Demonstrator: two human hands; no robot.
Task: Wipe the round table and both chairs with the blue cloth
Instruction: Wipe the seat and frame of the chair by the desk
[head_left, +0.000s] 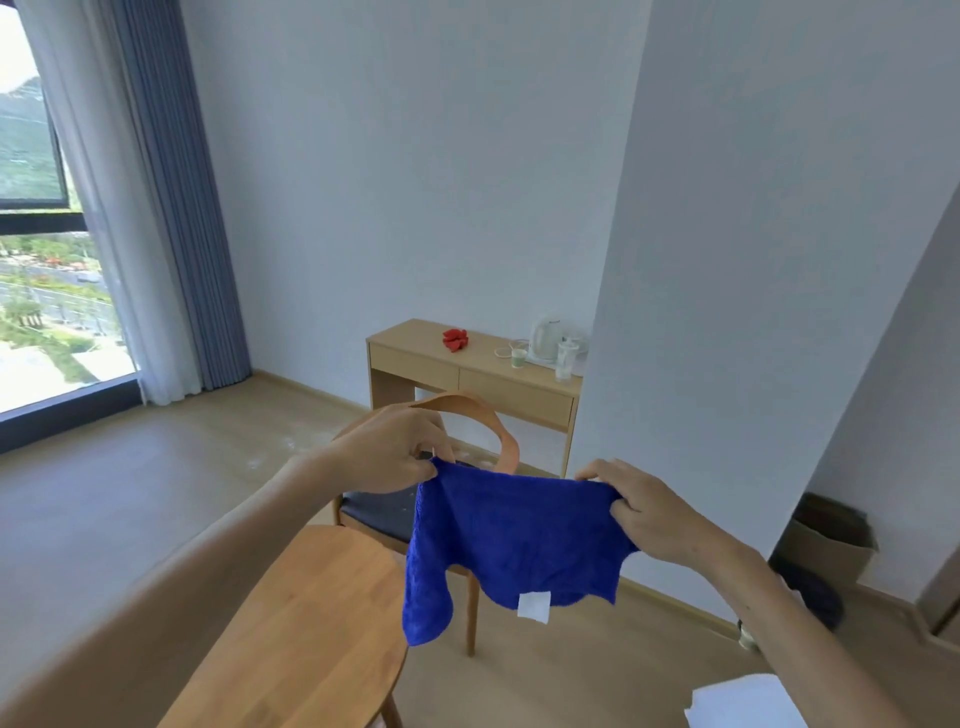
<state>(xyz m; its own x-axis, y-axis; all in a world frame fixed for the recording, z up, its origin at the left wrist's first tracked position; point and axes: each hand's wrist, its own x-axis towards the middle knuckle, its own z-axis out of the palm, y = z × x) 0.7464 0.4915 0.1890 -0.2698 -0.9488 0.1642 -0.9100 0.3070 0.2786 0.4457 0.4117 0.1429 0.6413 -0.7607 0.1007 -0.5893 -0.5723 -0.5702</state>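
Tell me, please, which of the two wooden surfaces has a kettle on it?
The desk against the far wall, with drawers: the white kettle stands on it. The round table nearest the person shows nothing on its top.

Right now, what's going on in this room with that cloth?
A person is holding the blue cloth stretched out in the air, the left hand pinching one top corner and the right hand pinching the other. It hangs above the edge of the round table, in front of a chair with a dark seat. The cloth touches neither, so wiping is not under way at this moment.
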